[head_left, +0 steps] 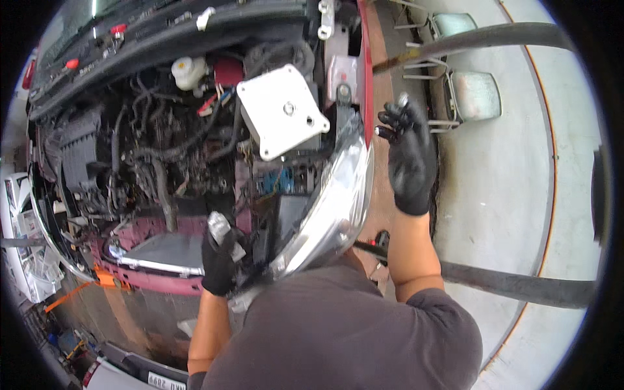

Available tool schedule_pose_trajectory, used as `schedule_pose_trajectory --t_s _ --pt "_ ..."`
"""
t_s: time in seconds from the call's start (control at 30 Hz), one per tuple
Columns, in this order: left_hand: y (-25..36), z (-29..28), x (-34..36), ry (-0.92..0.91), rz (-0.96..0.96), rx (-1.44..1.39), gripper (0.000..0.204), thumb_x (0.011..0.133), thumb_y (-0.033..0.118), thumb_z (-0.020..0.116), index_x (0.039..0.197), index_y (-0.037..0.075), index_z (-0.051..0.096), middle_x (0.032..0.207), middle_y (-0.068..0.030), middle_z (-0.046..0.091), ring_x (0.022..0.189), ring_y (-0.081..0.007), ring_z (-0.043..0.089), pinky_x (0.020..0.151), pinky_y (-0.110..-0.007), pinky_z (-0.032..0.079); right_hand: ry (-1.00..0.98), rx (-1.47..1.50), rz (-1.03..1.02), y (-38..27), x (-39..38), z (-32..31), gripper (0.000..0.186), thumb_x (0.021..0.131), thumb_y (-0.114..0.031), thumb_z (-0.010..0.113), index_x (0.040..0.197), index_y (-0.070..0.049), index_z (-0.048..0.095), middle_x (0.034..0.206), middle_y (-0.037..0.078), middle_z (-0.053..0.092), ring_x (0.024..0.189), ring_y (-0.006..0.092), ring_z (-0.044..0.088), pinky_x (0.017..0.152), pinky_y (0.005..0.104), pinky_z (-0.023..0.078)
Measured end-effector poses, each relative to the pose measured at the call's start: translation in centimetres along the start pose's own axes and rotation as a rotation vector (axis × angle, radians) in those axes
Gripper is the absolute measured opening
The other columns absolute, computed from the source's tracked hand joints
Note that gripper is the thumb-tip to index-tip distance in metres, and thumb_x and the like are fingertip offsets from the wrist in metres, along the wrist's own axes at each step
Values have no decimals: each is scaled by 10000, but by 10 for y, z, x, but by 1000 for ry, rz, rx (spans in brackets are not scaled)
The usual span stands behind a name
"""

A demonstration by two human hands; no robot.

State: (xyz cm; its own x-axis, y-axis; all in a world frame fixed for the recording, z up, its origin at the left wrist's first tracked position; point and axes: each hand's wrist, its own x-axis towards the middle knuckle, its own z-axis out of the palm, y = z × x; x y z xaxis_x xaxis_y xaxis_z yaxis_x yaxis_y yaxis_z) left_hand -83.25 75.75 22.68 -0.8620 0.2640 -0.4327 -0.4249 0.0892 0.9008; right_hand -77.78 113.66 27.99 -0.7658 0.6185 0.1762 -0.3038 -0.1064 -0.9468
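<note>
Down at the front of the engine bay, my left hand point(220, 268) in a black glove is closed around a small silver-white piece point(219, 225) whose kind I cannot make out. My right hand point(413, 159), also black-gloved, is raised to the right of the headlight point(331, 205), over the gap beside the car. Its fingers are spread and half curled, with pale spots at the tips, and I see nothing held in them. Between the hands and farther off, a white square plastic part point(281, 112) with corner lugs rests over the engine bay.
Hoses and wiring fill the engine bay point(162, 149), with a white fluid reservoir point(188, 73) at its back. A radiator point(166, 250) sits at the front. Right of the car are chairs point(476, 95) and dark bars point(520, 283); another vehicle point(130, 370) stands at lower left.
</note>
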Motion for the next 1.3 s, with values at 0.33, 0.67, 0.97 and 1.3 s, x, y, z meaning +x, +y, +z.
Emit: schedule_pose_trajectory --t_s 0.33,0.67,0.97,1.3 --pt "-10 -32 -8 -18 -27 -155 124 1020 182 626 1087 80 603 803 4 572 689 -100 532 612 -263 442 -146 575 398 11 -5 8 500 1103 -374 405 1410 -4 543 665 -1 416 524 108 349 501 260 319" --pt "-41 -45 -22 -96 21 -279 140 960 77 566 1080 6 586 866 -102 623 787 -253 632 748 -384 545 -238 217 351 24 1 24 415 1095 -324 452 1399 -68 574 756 -1 515 600 102 419 570 250 378" --pt "-61 -50 -24 28 -115 -483 95 914 39 548 995 52 596 873 -110 652 760 -270 663 702 -400 580 -393 -1027 -409 8 23 66 501 911 -251 696 1380 -86 627 1437 213 515 1364 401 446 1146 490 340" --pt "-74 -52 -26 -74 -24 -196 120 935 36 525 1009 18 619 888 -110 670 809 -240 692 750 -373 586 -455 -1355 -499 10 40 93 555 843 -348 675 1349 -122 650 1479 233 475 1360 439 412 1134 544 293"
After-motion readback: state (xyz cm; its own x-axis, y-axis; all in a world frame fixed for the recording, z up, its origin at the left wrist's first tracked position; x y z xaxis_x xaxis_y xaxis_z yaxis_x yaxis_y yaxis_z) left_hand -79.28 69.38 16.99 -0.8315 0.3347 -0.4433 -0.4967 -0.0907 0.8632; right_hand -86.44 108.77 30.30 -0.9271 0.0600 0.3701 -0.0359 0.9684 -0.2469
